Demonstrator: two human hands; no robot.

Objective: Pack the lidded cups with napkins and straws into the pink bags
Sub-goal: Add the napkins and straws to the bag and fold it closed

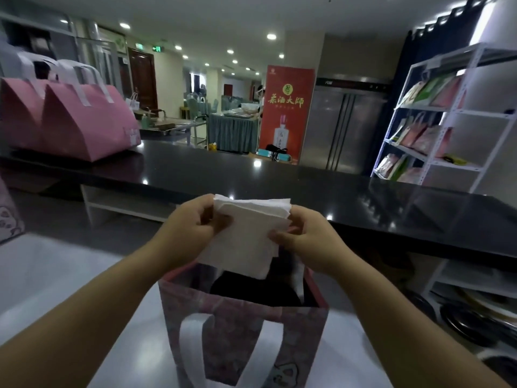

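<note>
We hold a stack of white napkins (249, 233) just above the open mouth of the near pink bag (240, 331), our left hand (190, 228) pinching its left edge, our right hand (305, 242) pinching its right. The bag's rim is open below, something dark inside. The black counter (307, 180) beyond lies bare; two closed pink bags (72, 119) stand far left, a shelf rack (453, 116) far right.

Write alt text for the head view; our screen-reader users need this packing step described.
Both hands, left hand and right hand, hold a stack of white napkins just above an open pink bag on a pale table. Two closed pink bags sit on the dark counter at far left.
</note>
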